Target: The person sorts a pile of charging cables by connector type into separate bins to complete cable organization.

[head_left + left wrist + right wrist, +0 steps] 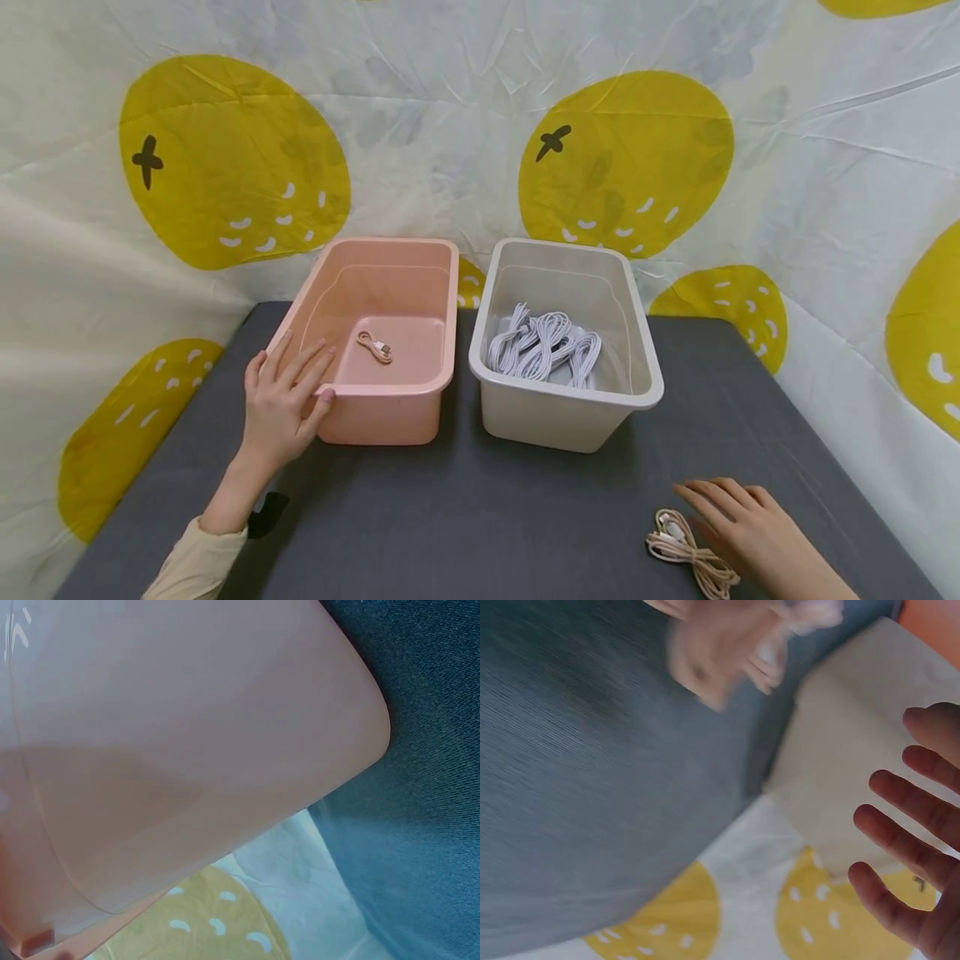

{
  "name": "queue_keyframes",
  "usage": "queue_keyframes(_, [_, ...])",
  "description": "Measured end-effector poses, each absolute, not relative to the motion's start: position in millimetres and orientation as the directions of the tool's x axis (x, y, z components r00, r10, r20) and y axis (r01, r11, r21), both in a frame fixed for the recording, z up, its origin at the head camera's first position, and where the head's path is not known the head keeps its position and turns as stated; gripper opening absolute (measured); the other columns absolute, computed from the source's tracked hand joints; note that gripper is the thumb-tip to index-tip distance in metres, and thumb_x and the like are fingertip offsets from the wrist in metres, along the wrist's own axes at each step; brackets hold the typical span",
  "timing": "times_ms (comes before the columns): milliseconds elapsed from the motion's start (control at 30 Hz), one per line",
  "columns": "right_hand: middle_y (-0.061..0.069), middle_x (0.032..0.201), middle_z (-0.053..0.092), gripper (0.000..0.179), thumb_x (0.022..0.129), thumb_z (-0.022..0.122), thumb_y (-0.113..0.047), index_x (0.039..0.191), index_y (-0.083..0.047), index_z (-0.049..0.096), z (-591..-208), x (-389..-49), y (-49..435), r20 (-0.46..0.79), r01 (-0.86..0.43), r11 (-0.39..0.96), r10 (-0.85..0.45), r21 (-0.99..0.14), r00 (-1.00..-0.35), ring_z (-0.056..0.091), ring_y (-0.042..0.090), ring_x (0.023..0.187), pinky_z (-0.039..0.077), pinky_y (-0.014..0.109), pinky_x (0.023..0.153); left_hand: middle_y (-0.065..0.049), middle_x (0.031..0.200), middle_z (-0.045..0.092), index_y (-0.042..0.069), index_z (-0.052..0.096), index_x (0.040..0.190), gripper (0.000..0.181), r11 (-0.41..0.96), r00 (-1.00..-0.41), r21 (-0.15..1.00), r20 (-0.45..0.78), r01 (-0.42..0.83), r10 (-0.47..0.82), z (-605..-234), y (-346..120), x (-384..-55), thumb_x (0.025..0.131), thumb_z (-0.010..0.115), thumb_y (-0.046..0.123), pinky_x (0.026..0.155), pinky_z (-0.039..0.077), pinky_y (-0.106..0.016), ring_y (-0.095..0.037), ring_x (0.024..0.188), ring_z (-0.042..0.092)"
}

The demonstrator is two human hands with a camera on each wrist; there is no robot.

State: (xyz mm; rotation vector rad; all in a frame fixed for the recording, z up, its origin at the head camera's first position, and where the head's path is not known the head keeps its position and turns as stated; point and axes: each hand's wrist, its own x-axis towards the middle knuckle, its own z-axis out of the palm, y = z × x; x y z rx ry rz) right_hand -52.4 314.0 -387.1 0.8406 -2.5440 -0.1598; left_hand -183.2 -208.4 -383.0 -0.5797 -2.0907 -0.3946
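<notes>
My left hand (276, 412) rests on the front left corner of a pink bin (401, 389), its fingers spread over the rim. Inside that bin lies a small beige USB cable (375, 347), coiled up. The pink bin's wall (225, 712) fills most of the left wrist view. At the lower right, my right hand (757, 529) hovers by a bundled beige cable (678, 546) on the table, partly covering it from the head view. In the right wrist view the right hand's fingers (900, 832) are spread with nothing between them, and the cable (727, 649) is blurred.
To the right of the pink bin stands a light grey bin (570, 396) with several bundled white cables (543, 346) in it. Both are on a dark grey table (450, 517). Behind hangs a white cloth (435, 150) with yellow fruit prints.
</notes>
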Motion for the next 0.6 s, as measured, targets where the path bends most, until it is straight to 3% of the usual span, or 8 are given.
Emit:
queue_keyframes(167, [-0.012, 0.093, 0.060, 0.044, 0.077, 0.055, -0.056, 0.105, -0.023, 0.062, -409.7, -47.6, 320.3, 0.345, -0.550, 0.790, -0.613, 0.272, -0.711, 0.052, 0.005, 0.080, 0.036, 0.021, 0.057, -0.013, 0.117, 0.059, 0.009, 0.061, 0.113, 0.056, 0.841, -0.480, 0.058, 0.841, 0.538, 0.250, -382.3, -208.7, -183.7, 0.091, 0.029, 0.050, 0.095, 0.019, -0.059, -0.040, 0.122, 0.038])
queue_keyframes(400, [-0.009, 0.087, 0.059, 0.050, 0.086, 0.034, -0.060, 0.098, -0.020, 0.063, -440.1, -44.9, 323.2, 0.398, -0.584, 0.757, -0.653, 0.295, -0.645, 0.050, 0.006, 0.075, 0.031, 0.020, 0.054, -0.014, 0.116, 0.059, 0.009, 0.061, 0.113, 0.056, 0.839, -0.477, 0.055, 0.842, 0.542, 0.252, -381.9, -209.1, -184.0, 0.091, 0.029, 0.050, 0.094, 0.020, -0.059, -0.040, 0.121, 0.039])
queue_keyframes(600, [-0.006, 0.087, 0.057, 0.057, 0.087, 0.022, -0.061, 0.097, -0.021, 0.061, -449.5, -42.2, 326.0, 0.376, -0.571, 0.756, -0.655, 0.320, -0.656, 0.049, 0.008, 0.075, 0.033, 0.023, 0.053, -0.013, 0.116, 0.059, 0.009, 0.061, 0.112, 0.056, 0.838, -0.477, 0.056, 0.842, 0.542, 0.252, -383.1, -208.2, -184.0, 0.091, 0.029, 0.050, 0.094, 0.020, -0.059, -0.040, 0.121, 0.039])
